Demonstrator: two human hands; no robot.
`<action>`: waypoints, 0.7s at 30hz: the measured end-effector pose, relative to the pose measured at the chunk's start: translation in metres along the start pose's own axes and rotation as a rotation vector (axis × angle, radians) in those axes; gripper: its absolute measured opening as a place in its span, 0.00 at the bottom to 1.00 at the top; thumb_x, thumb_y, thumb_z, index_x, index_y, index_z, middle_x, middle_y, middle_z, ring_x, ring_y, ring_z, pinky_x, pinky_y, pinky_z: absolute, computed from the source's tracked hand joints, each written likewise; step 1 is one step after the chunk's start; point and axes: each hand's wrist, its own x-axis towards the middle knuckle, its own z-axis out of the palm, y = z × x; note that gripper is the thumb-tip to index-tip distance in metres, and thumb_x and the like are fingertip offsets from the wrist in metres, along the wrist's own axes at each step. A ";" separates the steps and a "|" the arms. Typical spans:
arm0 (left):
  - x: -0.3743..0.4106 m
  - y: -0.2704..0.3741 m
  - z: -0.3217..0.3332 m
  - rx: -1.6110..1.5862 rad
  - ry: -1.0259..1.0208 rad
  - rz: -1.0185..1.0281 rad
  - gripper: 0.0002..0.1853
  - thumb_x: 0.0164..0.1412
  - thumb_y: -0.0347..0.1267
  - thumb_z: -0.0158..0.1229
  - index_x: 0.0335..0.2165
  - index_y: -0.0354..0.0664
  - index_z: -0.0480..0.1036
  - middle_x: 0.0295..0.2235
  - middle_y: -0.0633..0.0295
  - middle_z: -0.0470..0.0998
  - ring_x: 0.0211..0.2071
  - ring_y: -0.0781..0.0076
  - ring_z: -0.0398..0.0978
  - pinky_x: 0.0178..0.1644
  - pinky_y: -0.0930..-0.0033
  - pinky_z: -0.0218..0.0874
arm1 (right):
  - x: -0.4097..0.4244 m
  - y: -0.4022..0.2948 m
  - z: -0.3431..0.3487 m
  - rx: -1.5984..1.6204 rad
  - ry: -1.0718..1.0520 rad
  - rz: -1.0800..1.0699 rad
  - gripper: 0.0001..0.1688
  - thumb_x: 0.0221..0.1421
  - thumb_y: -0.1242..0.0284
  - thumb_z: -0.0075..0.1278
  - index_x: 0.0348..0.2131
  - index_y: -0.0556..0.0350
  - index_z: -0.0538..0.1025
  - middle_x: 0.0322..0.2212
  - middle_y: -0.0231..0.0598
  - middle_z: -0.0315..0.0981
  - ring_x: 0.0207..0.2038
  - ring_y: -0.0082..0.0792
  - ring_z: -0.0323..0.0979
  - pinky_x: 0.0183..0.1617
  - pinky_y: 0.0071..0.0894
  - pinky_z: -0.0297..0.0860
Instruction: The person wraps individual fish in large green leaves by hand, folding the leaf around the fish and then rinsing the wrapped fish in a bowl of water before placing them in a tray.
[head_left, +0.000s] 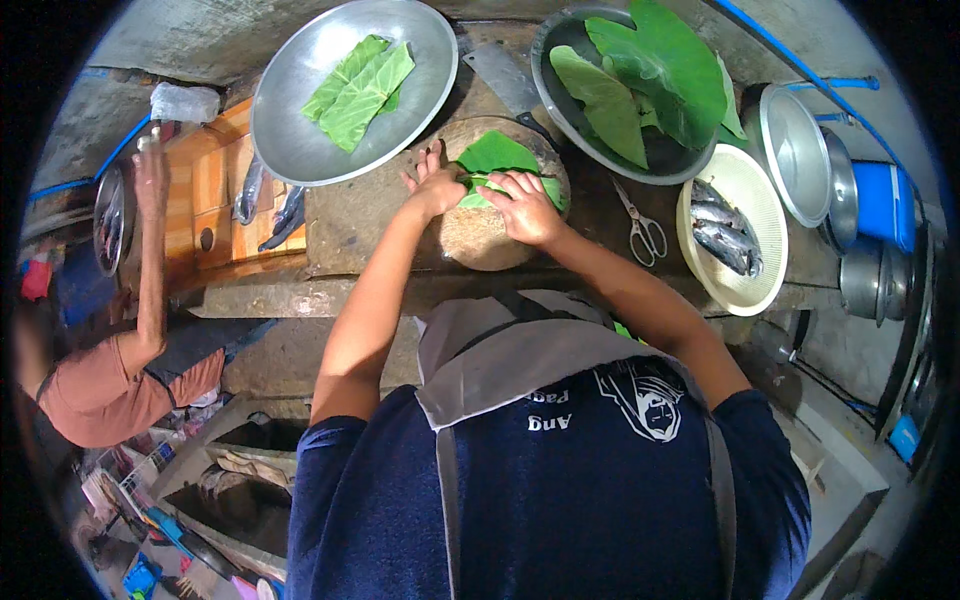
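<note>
A large green leaf (501, 154), partly folded over, lies on a round wooden chopping board (480, 238). My left hand (435, 184) holds its left end at the fold, with the other fingers spread outward. From the right, my right hand (529, 210) presses and holds the folded part, fingers bent over it. Beyond my hands, folded green leaves (364, 94) rest in a wide metal basin (281, 124). A dark basin (555, 82) at the back right holds more large leaves (660, 71). Whatever may lie inside the fold is hidden.
A cleaver (504, 79) lies behind the board; scissors (640, 225) lie to its right. Several fish (724, 229) fill part of a cream strainer basket (772, 255). At left, more fish (285, 217) lie on a wooden surface (214, 172), near a co-worker's raised arm (152, 225).
</note>
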 end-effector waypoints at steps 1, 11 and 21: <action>0.006 -0.026 0.010 -0.145 0.112 0.074 0.24 0.50 0.40 0.50 0.46 0.42 0.70 0.60 0.52 0.47 0.61 0.56 0.43 0.59 0.39 0.32 | 0.002 -0.001 -0.001 0.007 0.000 -0.009 0.32 0.38 0.75 0.48 0.49 0.45 0.69 0.49 0.40 0.62 0.49 0.43 0.59 0.51 0.44 0.56; -0.005 -0.071 0.024 -0.749 0.336 -0.170 0.17 0.50 0.37 0.53 0.37 0.38 0.75 0.33 0.55 0.78 0.35 0.66 0.74 0.42 0.71 0.62 | 0.000 -0.002 -0.001 0.017 0.007 -0.016 0.32 0.37 0.76 0.48 0.48 0.46 0.70 0.48 0.41 0.62 0.49 0.45 0.59 0.51 0.44 0.55; 0.020 -0.025 0.009 -0.340 0.215 -0.146 0.13 0.43 0.41 0.62 0.28 0.47 0.77 0.30 0.59 0.78 0.33 0.64 0.76 0.40 0.66 0.65 | 0.001 -0.002 0.002 0.028 0.023 0.001 0.32 0.35 0.77 0.48 0.47 0.45 0.71 0.48 0.39 0.63 0.48 0.43 0.59 0.51 0.43 0.55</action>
